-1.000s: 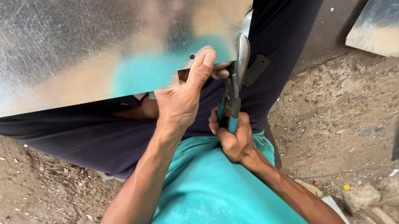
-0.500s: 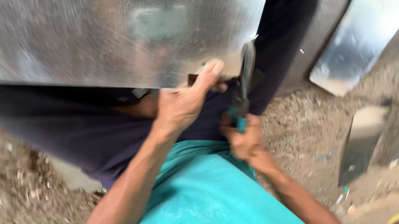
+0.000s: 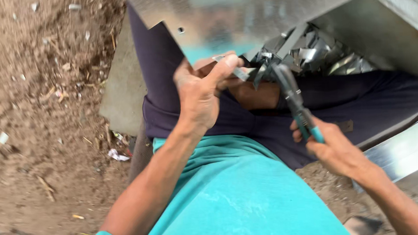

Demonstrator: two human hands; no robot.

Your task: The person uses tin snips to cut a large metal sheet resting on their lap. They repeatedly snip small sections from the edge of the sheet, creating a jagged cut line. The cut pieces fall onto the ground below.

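Head view: two hands [image 3: 203,91], one snips [image 3: 296,103].

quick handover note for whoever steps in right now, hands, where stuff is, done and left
Left hand: pinching a narrow metal strip at the sheet's lower edge.
Right hand: grip closed on the teal handles of the tin snips, blades at that strip.
Metal sheet: propped over the lap, small hole near its corner.
Done: a pile of cut metal offcuts lies behind the snips.
Left: the pinched strip looks not yet cut free.
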